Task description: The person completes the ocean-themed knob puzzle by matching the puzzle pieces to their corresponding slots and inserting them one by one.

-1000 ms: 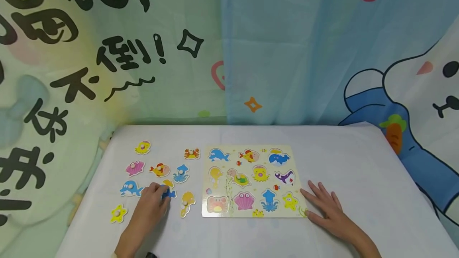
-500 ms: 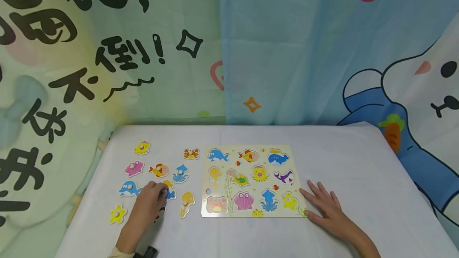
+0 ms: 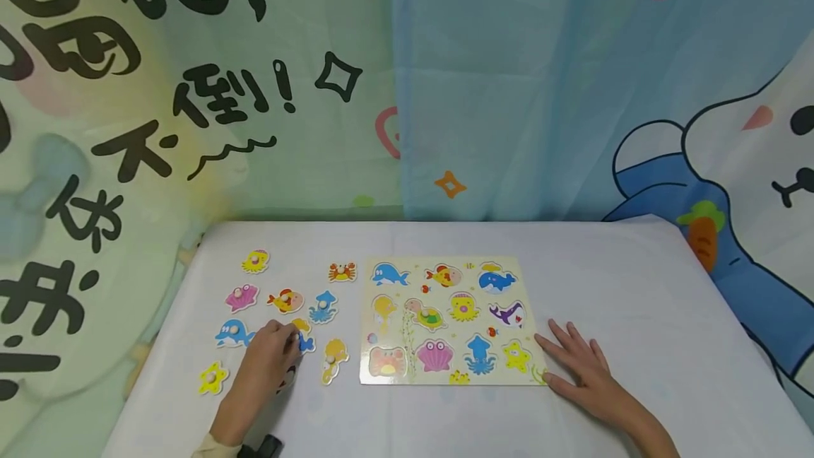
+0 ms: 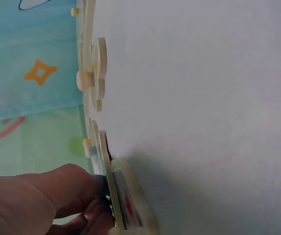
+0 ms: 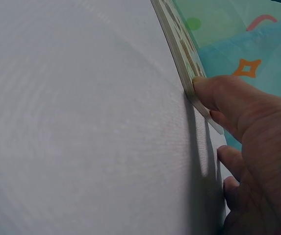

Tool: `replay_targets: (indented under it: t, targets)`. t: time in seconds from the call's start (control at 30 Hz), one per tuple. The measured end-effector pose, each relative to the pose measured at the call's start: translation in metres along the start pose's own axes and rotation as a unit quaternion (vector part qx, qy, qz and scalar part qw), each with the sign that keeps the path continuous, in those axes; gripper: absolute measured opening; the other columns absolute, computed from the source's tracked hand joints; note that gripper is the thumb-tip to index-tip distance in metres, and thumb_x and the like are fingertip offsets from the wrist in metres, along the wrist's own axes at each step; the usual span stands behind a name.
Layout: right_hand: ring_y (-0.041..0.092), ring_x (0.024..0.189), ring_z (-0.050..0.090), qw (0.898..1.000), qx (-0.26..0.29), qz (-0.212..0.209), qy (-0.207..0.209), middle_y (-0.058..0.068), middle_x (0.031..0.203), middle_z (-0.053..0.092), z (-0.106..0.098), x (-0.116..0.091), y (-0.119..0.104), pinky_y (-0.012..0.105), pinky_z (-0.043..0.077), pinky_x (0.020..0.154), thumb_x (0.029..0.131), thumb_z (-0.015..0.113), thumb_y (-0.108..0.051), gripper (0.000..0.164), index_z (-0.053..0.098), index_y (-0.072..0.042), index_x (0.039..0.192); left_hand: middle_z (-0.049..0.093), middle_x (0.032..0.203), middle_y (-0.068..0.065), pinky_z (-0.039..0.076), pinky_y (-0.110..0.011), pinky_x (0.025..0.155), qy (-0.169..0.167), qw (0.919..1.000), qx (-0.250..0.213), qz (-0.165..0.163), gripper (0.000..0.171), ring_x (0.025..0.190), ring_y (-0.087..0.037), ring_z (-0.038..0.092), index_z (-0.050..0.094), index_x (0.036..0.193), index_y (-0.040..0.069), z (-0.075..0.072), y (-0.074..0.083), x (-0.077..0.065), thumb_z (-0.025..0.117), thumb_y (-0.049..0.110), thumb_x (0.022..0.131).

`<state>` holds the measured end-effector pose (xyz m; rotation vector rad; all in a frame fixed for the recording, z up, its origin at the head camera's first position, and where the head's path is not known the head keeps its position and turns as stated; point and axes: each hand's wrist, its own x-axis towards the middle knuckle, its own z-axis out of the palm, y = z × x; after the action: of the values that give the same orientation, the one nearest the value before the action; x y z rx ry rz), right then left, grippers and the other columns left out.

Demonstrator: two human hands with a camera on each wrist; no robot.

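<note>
Blue whale piece (image 3: 307, 343), partly hidden by left hand (image 3: 263, 359), fingers pinching it, right hand (image 3: 586, 382), fingers apart

Thick, rounded black Chinese characters (image 3: 89, 48) are printed on the pale green and yellow fabric curtain (image 3: 318, 161) at the left of the head view. Two read clearly: 不 (image 3: 132, 150) and, up and to its right, 倒 (image 3: 225, 106), which is followed by a black exclamation mark (image 3: 282, 80). Higher up stands a black comma (image 3: 257, 6). Other characters are cut off by the frame edge or too stylised to read surely.
</note>
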<state>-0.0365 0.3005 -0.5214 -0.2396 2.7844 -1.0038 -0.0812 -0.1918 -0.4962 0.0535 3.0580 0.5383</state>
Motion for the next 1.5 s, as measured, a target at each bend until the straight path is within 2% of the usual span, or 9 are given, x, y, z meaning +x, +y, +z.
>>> replay_targets:
  t: [0.13,0.27,0.5,0.67,0.77,0.87,1.13,1.23,1.5]
  targets:
    - [0.048,0.147,0.000,1.000,0.002,-0.002,0.000,0.024,0.158,0.024,0.001,0.000,0.001,0.069,-0.015,0.110,0.089,0.065,-0.036,0.058,0.051,-0.014,0.140,0.060,0.087,-0.008,0.052,-0.031,0.074,-0.006,1.0000,0.002,-0.003,0.023,0.076,-0.016,0.049,0.071,0.106,0.000,-0.003,0.004,-0.001,0.072,0.011,0.086]
    - [0.048,0.147,0.000,1.000,0.004,-0.006,0.003,0.024,0.158,0.024,0.001,-0.001,0.001,0.069,-0.016,0.110,0.089,0.064,-0.036,0.058,0.051,-0.014,0.140,0.060,0.088,-0.007,0.052,-0.032,0.075,-0.003,0.9999,-0.012,0.010,0.022,0.077,-0.016,0.049,0.071,0.104,0.001,-0.005,0.013,0.000,0.073,0.010,0.085]
    - [0.048,0.147,0.001,1.000,0.006,-0.007,0.007,0.024,0.158,0.024,0.000,-0.002,0.003,0.071,-0.014,0.110,0.089,0.065,-0.035,0.058,0.051,-0.014,0.140,0.059,0.083,-0.005,0.052,-0.027,0.070,0.042,0.9955,-0.025,0.082,0.017,0.075,-0.013,0.049,0.071,0.096,0.003,-0.001,0.043,0.012,0.076,0.008,0.081]
    - [0.049,0.147,0.001,1.000,0.008,-0.005,0.006,0.024,0.158,0.024,0.001,-0.002,0.003,0.071,-0.013,0.110,0.089,0.064,-0.036,0.057,0.051,-0.014,0.141,0.057,0.082,-0.002,0.046,-0.023,0.066,0.002,0.9928,-0.041,0.112,0.017,0.073,-0.011,0.046,0.071,0.099,0.004,0.003,0.069,0.028,0.074,0.012,0.084]
    - [0.049,0.147,0.002,1.000,0.008,-0.007,0.007,0.024,0.157,0.024,0.001,-0.002,0.002,0.072,-0.012,0.110,0.089,0.064,-0.035,0.057,0.051,-0.013,0.140,0.056,0.080,-0.001,0.040,-0.022,0.063,-0.015,0.9885,-0.051,0.142,0.014,0.071,-0.011,0.044,0.071,0.097,0.005,0.006,0.085,0.036,0.073,0.013,0.085]
    - [0.048,0.147,0.002,1.000,0.008,-0.008,0.010,0.023,0.158,0.024,0.001,-0.002,0.001,0.071,-0.012,0.110,0.089,0.064,-0.036,0.057,0.051,-0.014,0.140,0.056,0.079,-0.001,0.039,-0.020,0.062,-0.028,0.9837,-0.054,0.169,0.013,0.070,-0.011,0.044,0.070,0.095,0.005,0.011,0.100,0.042,0.072,0.014,0.086]
    - [0.048,0.147,0.003,1.000,0.000,-0.008,0.010,0.022,0.158,0.025,0.000,-0.002,0.001,0.070,-0.012,0.111,0.089,0.064,-0.036,0.058,0.051,-0.015,0.141,0.059,0.080,0.002,0.040,-0.018,0.064,-0.077,0.9805,-0.049,0.174,0.017,0.071,-0.010,0.046,0.072,0.101,0.008,0.022,0.137,0.058,0.070,0.021,0.089]
    - [0.048,0.147,0.003,1.000,-0.002,-0.010,0.010,0.022,0.158,0.025,-0.001,-0.003,0.002,0.070,-0.013,0.111,0.089,0.064,-0.037,0.058,0.050,-0.016,0.141,0.058,0.079,0.003,0.040,-0.018,0.064,-0.087,0.9780,-0.044,0.184,0.018,0.070,-0.010,0.046,0.072,0.102,0.009,0.027,0.152,0.064,0.069,0.022,0.090]
    - [0.049,0.147,0.003,1.000,0.000,-0.009,0.003,0.022,0.158,0.024,-0.003,-0.002,0.004,0.069,-0.013,0.111,0.089,0.064,-0.036,0.058,0.049,-0.017,0.142,0.057,0.074,0.004,0.037,-0.019,0.065,-0.091,0.9658,-0.008,0.242,0.014,0.069,-0.010,0.045,0.072,0.094,0.010,0.044,0.193,0.083,0.064,0.021,0.094]
